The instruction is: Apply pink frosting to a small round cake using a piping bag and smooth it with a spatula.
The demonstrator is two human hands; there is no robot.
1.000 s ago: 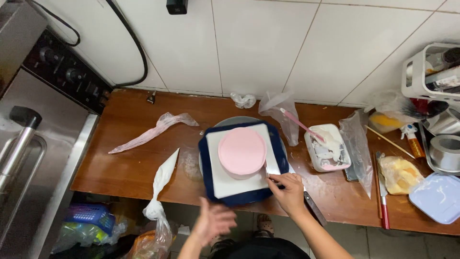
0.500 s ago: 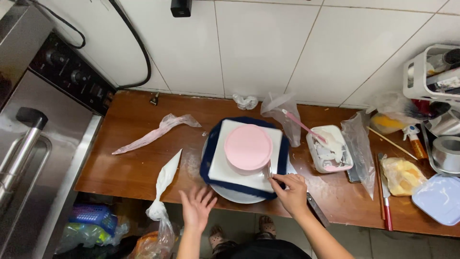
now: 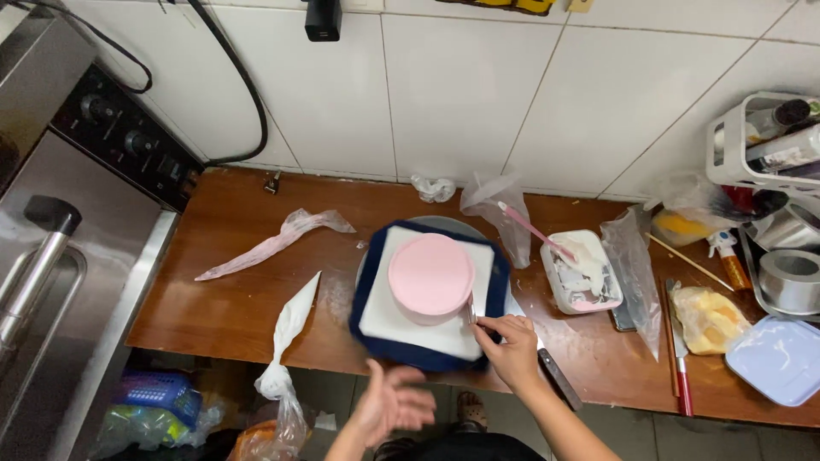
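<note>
A round pink cake (image 3: 430, 275) stands on a white square board (image 3: 401, 320) over a dark blue mat (image 3: 363, 290) on a grey turntable. The board and mat look blurred by rotation. My right hand (image 3: 510, 348) grips a metal scraper (image 3: 472, 307) held upright against the cake's right side. My left hand (image 3: 391, 404) hovers open, fingers spread, just off the counter's front edge below the mat, holding nothing.
Two piping bags (image 3: 275, 242) (image 3: 289, 337) lie left of the turntable on the wooden counter (image 3: 222, 290). A white tub with a pink spatula (image 3: 581, 271), plastic bags, a red-handled knife (image 3: 679, 371) and a blue lid (image 3: 779, 358) crowd the right. An oven (image 3: 60, 248) stands left.
The board and mat have turned on the turntable. My left hand has pulled back from its edge toward me. My right hand keeps the scraper against the cake.
</note>
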